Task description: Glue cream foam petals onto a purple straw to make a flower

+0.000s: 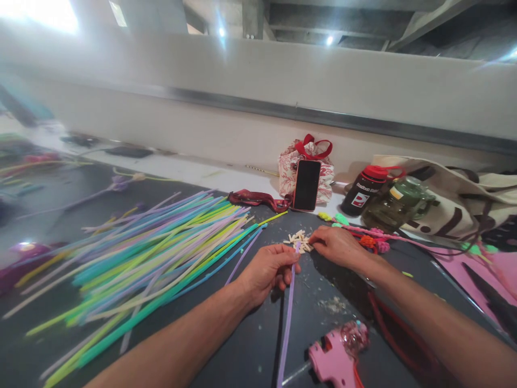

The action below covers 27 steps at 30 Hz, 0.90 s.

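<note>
My left hand pinches a long lavender pipe cleaner near its top end, which points up between thumb and fingers. From there the strip runs down toward the bottom of the view. Just beyond, a small heap of short cream-coloured pieces lies on the dark table. My right hand reaches into the right side of this heap with its fingertips together. Whether a piece sits between those fingertips is too small to make out. Left of my hands spreads a large bundle of coloured pipe cleaners.
A pink glue gun lies near the front. Behind the heap, a phone leans on a patterned pouch. A black bottle, a green jug and a canvas bag stand at right. Scissors rest on pink sheets.
</note>
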Tool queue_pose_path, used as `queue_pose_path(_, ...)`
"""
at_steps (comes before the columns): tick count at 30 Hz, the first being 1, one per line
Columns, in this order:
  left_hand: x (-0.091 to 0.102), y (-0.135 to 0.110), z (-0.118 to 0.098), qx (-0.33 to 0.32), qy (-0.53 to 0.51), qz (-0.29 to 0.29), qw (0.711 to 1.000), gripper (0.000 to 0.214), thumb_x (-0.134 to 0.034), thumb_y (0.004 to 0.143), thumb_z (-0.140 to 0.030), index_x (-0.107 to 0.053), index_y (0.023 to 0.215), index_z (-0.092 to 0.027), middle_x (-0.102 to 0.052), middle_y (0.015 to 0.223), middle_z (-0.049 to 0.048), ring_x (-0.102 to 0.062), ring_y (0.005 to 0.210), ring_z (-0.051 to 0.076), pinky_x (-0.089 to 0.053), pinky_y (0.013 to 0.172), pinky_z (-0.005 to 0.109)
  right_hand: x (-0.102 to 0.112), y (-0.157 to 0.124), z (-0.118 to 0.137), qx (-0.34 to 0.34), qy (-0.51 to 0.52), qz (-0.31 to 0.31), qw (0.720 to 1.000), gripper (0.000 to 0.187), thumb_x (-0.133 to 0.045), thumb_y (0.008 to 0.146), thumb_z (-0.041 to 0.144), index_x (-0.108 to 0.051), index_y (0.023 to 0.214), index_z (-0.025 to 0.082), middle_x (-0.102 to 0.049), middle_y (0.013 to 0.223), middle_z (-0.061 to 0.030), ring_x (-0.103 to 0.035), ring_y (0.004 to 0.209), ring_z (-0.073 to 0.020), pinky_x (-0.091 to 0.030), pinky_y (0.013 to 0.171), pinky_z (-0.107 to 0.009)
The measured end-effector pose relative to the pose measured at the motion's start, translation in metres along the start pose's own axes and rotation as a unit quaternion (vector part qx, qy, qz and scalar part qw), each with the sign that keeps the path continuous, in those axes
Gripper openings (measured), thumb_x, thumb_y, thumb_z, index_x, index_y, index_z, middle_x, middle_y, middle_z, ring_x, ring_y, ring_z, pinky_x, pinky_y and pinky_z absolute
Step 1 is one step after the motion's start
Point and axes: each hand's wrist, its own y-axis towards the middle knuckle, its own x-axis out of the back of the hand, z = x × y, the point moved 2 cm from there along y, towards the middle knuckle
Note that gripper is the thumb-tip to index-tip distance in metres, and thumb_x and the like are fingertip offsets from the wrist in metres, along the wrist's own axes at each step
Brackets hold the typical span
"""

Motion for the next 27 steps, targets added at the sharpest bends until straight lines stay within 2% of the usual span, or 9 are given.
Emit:
queue_pose_path(4,0.000,0.000,0.001,0.002,-0.002,0.003,1.000,0.018,-0.064,0.066,-0.029,-0.053,0.070,-0.015,-0.059,0.055,-0.0031,-0.042,0.033,0.002,-0.031,0.032,0.012,-0.003,0.004,0.004,-0.008,0.014,0.011,1.000,0.015,-0.051,0.082,0.023,-0.065,0.086,0.018,-0.065,0.086,-0.0032,-0.058,0.077,-0.0161,-0.041,0.067,-0.028)
queue_pose_path(8,0.000,0.000,0.000,0.008,0.000,-0.001,1.000,0.020,-0.065,0.065,-0.029,-0.053,0.070,-0.015,-0.059,0.055,-0.0032,-0.042,0.032,0.002,-0.031,0.032,0.012,-0.007,0.009,0.004,-0.028,0.048,0.021,0.998,0.019,-0.053,0.085,0.032,-0.060,0.080,0.015,-0.062,0.082,-0.0015,-0.057,0.074,-0.0146,-0.045,0.070,-0.033)
queue_pose_path(12,0.001,0.000,0.000,0.007,-0.001,0.004,1.000,0.019,-0.065,0.065,-0.029,-0.052,0.067,-0.015,-0.058,0.053,-0.0032,-0.042,0.032,0.002,-0.030,0.032,0.012,-0.004,0.005,0.000,-0.048,0.146,0.011,0.988,0.014,-0.053,0.081,0.026,-0.059,0.074,0.015,-0.061,0.070,0.0005,-0.057,0.065,-0.0130,-0.044,0.061,-0.027)
queue_pose_path(15,0.000,0.000,0.001,0.004,-0.001,0.010,1.000,0.018,-0.064,0.065,-0.028,-0.052,0.066,-0.015,-0.057,0.051,-0.0030,-0.042,0.032,0.002,-0.030,0.031,0.012,0.001,-0.005,-0.003,-0.067,0.254,0.011,0.965,0.013,-0.048,0.078,0.023,-0.058,0.078,0.016,-0.057,0.058,0.0025,-0.055,0.054,-0.0114,-0.039,0.046,-0.021)
queue_pose_path(17,0.000,0.000,0.001,0.002,-0.002,0.011,1.000,0.018,-0.064,0.066,-0.028,-0.053,0.066,-0.014,-0.057,0.052,-0.0028,-0.042,0.032,0.002,-0.030,0.031,0.011,0.006,-0.012,-0.003,-0.078,0.320,0.013,0.944,0.016,-0.048,0.077,0.026,-0.058,0.082,0.016,-0.056,0.058,0.0031,-0.054,0.051,-0.0104,-0.036,0.042,-0.020)
queue_pose_path(22,-0.001,-0.001,0.000,-0.003,0.003,0.011,1.000,0.018,-0.064,0.066,-0.029,-0.054,0.067,-0.014,-0.058,0.053,-0.0021,-0.042,0.033,0.002,-0.031,0.030,0.011,0.014,-0.027,0.004,-0.090,0.434,0.008,0.896,0.023,-0.052,0.074,0.026,-0.061,0.091,0.015,-0.056,0.060,0.0039,-0.049,0.049,-0.0078,-0.036,0.043,-0.018)
queue_pose_path(27,-0.002,-0.002,0.001,-0.009,0.005,0.020,1.000,0.017,-0.063,0.068,-0.028,-0.054,0.065,-0.014,-0.058,0.054,-0.0019,-0.043,0.034,0.002,-0.032,0.031,0.011,0.011,-0.029,0.008,-0.110,0.495,-0.015,0.862,0.012,-0.057,0.070,0.022,-0.061,0.079,0.015,-0.053,0.052,0.0059,-0.048,0.046,-0.0072,-0.034,0.041,-0.017)
